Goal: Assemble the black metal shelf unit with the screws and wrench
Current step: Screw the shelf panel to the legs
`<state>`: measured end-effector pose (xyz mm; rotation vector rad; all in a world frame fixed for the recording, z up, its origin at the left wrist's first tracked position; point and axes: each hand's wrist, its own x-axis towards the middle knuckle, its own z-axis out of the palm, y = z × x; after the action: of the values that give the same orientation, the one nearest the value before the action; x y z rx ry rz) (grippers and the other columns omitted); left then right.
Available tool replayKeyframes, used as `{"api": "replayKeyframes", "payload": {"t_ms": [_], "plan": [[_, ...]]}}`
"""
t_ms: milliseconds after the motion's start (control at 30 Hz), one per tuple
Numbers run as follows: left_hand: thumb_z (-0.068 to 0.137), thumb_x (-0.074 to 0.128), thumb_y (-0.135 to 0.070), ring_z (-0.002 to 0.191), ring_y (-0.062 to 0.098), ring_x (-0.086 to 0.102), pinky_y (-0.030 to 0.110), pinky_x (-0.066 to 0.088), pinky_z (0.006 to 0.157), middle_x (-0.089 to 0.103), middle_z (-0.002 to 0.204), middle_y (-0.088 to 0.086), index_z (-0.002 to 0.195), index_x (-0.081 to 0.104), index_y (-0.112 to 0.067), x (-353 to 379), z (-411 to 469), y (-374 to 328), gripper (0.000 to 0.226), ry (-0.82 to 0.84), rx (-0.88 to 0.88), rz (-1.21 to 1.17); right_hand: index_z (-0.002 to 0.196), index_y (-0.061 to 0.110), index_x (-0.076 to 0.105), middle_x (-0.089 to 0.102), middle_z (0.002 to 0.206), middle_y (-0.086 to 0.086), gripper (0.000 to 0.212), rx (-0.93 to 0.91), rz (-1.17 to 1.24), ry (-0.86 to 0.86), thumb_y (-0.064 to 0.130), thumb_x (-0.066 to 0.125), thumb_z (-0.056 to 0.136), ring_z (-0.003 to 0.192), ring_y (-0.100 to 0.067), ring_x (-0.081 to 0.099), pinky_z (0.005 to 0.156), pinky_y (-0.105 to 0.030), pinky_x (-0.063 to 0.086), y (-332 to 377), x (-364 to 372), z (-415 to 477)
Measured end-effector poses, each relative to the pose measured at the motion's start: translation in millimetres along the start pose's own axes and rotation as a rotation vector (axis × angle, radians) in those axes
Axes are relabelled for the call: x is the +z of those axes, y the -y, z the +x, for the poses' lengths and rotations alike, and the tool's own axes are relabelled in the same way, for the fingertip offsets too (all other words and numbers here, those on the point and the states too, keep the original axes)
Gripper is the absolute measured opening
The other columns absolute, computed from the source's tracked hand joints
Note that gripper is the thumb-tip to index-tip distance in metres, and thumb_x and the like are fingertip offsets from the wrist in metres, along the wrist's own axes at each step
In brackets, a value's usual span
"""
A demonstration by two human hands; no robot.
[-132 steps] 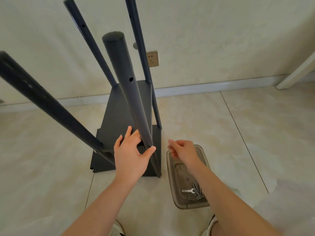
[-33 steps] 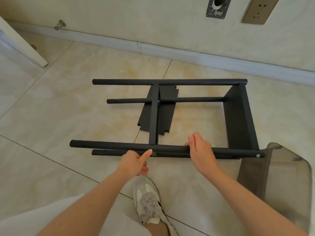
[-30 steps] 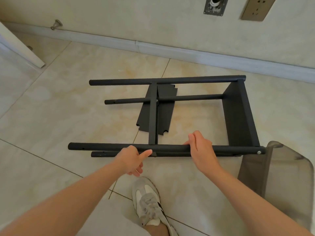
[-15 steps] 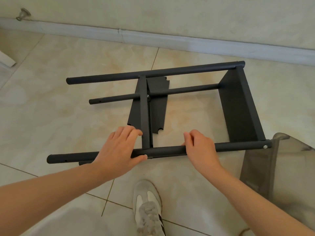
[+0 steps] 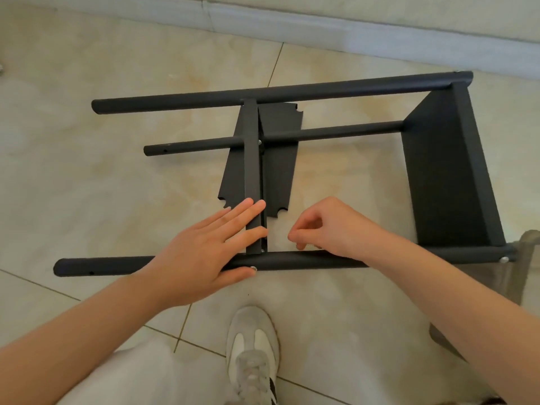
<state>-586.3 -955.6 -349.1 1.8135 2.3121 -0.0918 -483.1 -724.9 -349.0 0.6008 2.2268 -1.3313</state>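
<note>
The shelf unit point(image 5: 450, 176) now lies on its side on the floor point(image 5: 102, 176); seconds earlier it stood upright. Both hands have released the near pole point(image 5: 306, 260). The left hand point(image 5: 201, 255) rests flat, fingers straight, across the middle shelf point(image 5: 252, 159) and the pole, thumb beside a fitted screw point(image 5: 253, 268). The right hand point(image 5: 336, 226) hovers just right of that joint, fingertips drawn together; whether they pinch anything cannot be determined. Assessment: repositioning is complete, and work on this joint comes next.
</note>
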Motion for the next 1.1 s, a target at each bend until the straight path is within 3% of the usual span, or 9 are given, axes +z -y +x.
{"api": "replayKeyframes", "payload": {"t_ms": [100,233,400,533,700,867,1000,1100], "plan": [[0.099,0.028,-0.06,0.152,0.015,0.013,0.044,0.016,0.117,0.018,0.166,0.003,0.146,0.045,-0.025,0,1,-1,0.061,-0.015,0.004,0.021,0.086,0.02,0.081,0.071,0.073,0.018,0.009,0.0,0.002,0.094,0.022,0.072,0.087,0.077,-0.002,0.064,0.073,-0.02,0.052,2,1,12],[0.099,0.029,-0.061,0.155,0.014,0.005,0.041,0.014,0.118,0.012,0.168,-0.001,0.149,0.038,-0.029,3,2,-4,0.06,-0.026,-0.026,-0.099,0.091,0.018,0.08,0.076,0.083,0.004,0.013,-0.027,0.054,0.179,0.027,0.071,0.089,0.083,-0.014,0.071,0.087,-0.032,0.057,-3,5,25],[0.098,0.036,-0.061,0.155,0.009,0.002,0.038,0.018,0.119,0.009,0.169,-0.008,0.15,0.038,-0.032,3,3,-7,0.059,-0.024,-0.064,-0.266,0.091,0.012,0.078,0.077,0.079,0.002,0.022,-0.007,0.111,0.239,0.032,0.067,0.092,0.08,-0.015,0.074,0.081,-0.028,0.06,-12,6,37],[0.097,0.041,-0.059,0.156,0.01,0.005,0.039,0.02,0.119,0.012,0.169,-0.008,0.15,0.037,-0.034,2,3,-7,0.059,-0.041,-0.062,-0.31,0.081,0.017,0.076,0.075,0.072,0.006,0.023,-0.009,0.182,0.263,0.038,0.071,0.088,0.064,-0.004,0.068,0.061,-0.017,0.055,-10,4,41],[0.096,0.044,-0.057,0.155,0.011,0.008,0.041,0.017,0.12,0.015,0.168,-0.009,0.154,0.028,-0.039,2,4,-7,0.063,-0.064,-0.058,-0.321,0.079,0.019,0.078,0.073,0.073,0.003,0.013,-0.02,0.352,0.294,0.029,0.075,0.086,0.068,-0.005,0.068,0.065,-0.02,0.057,-6,3,45],[0.096,0.047,-0.056,0.156,0.013,0.01,0.04,0.019,0.12,0.019,0.168,-0.006,0.153,0.036,-0.034,2,3,-5,0.061,-0.06,-0.052,-0.311,0.085,0.02,0.077,0.077,0.086,-0.004,0.002,0.007,0.446,0.414,0.021,0.076,0.085,0.073,-0.008,0.072,0.067,-0.02,0.057,2,1,51],[0.096,0.047,-0.056,0.156,0.011,0.009,0.037,0.016,0.121,0.019,0.167,-0.007,0.151,0.042,-0.031,2,3,-4,0.061,-0.06,-0.053,-0.308,0.072,0.028,0.079,0.077,0.084,0.0,0.017,0.04,0.395,0.441,0.023,0.074,0.087,0.068,-0.004,0.069,0.066,-0.018,0.056,5,6,57],[0.096,0.047,-0.056,0.155,0.012,0.011,0.036,0.018,0.122,0.021,0.167,-0.006,0.15,0.046,-0.028,3,4,-4,0.061,-0.071,-0.054,-0.307,0.072,0.029,0.079,0.077,0.086,0.002,0.016,0.047,0.339,0.475,0.026,0.073,0.087,0.067,-0.002,0.067,0.066,-0.018,0.055,7,8,59]]}}
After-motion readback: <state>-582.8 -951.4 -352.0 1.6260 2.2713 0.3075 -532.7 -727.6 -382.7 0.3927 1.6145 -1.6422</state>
